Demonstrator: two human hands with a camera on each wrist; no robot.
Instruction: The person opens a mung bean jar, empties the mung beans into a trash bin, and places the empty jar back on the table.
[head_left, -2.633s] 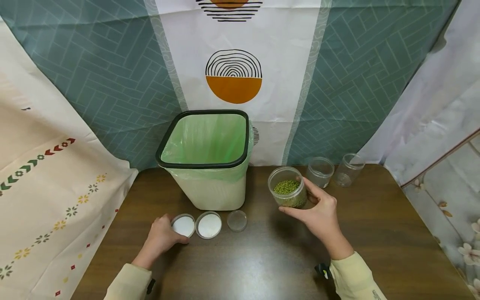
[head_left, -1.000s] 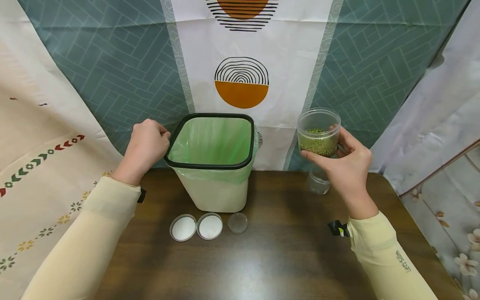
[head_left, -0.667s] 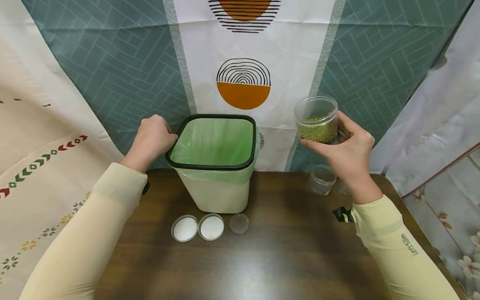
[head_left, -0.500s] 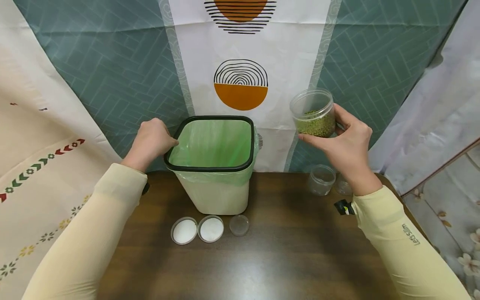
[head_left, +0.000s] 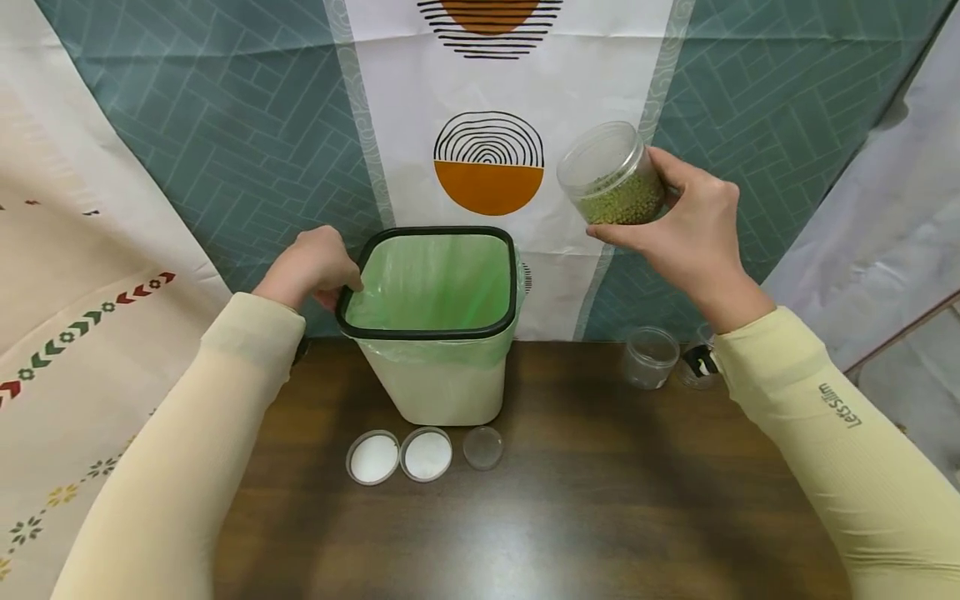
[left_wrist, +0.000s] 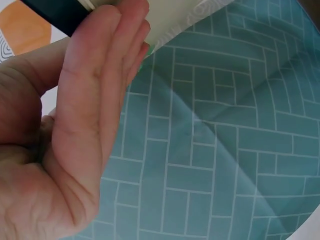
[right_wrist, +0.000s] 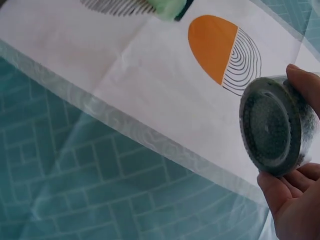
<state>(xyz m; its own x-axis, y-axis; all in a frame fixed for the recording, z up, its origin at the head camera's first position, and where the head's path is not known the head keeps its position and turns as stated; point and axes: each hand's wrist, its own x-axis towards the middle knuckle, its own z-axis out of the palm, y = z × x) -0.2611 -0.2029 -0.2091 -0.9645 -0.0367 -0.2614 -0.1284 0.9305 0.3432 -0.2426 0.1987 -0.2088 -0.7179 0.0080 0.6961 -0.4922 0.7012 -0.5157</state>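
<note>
A clear plastic jar (head_left: 619, 200), partly filled with green mung beans, is tilted to the left in the air, right of the bin and higher than its rim. My right hand (head_left: 693, 221) grips it around the side, and the jar's base (right_wrist: 270, 125) faces the right wrist camera. My left hand (head_left: 318, 265) holds the left rim of the trash bin (head_left: 442, 383), thumb over the inside and fingers (left_wrist: 107, 85) along the outside. A green bag lines the bin, folded over below its black rim. The mouth of the jar looks uncovered.
Two lids with white inserts, a left lid (head_left: 373, 458) and a right lid (head_left: 427, 455), lie in front of the bin beside a clear lid (head_left: 483, 448). Two clear jars, one wide jar (head_left: 651, 358) and one narrower jar (head_left: 696, 377), stand at the table's back right. A patterned curtain (head_left: 480, 83) hangs behind.
My left hand has left the lids for the bin's left rim. My right hand has raised the jar of mung beans, then brought it left and tilted it toward the bin.
</note>
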